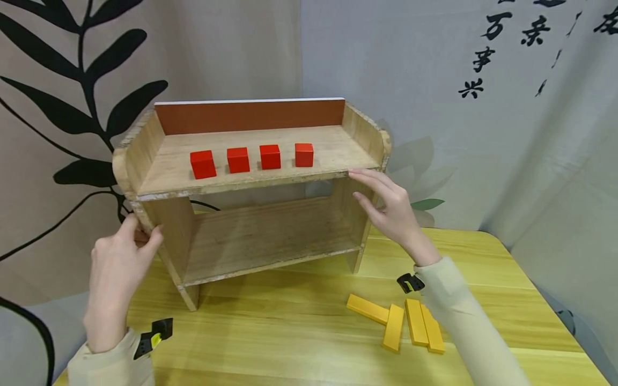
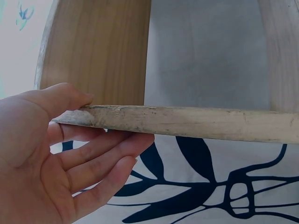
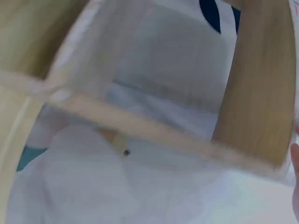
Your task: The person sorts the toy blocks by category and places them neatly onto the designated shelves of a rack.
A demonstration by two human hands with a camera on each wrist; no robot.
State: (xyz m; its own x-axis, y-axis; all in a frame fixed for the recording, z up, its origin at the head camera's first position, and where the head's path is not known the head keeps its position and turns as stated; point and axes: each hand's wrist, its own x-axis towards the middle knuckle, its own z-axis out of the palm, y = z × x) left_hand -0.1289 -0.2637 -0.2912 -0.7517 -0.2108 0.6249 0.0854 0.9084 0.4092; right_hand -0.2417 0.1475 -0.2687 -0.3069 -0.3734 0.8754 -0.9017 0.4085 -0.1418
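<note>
A two-tier wooden shelf (image 1: pixel 270 214) stands at the back of the table, angled so its left end is nearer. Several red cubes (image 1: pixel 270 157) sit in a row on its upper board. My left hand (image 1: pixel 118 268) grips the edge of the left side panel (image 2: pixel 187 122), thumb on one face and fingers on the other. By the upper board's front right corner is my right hand (image 1: pixel 391 206), its fingers extended and a fingertip at the board's edge; contact cannot be told. Only a sliver of that hand shows in the blurred right wrist view.
Several yellow blocks (image 1: pixel 368 309) lie on the wooden table (image 1: pixel 289 332), near my right forearm. Behind the shelf hang pale curtains (image 1: pixel 232 48), printed with dark leaves on the left and characters on the right. A black cable (image 1: pixel 41 327) curves at the far left.
</note>
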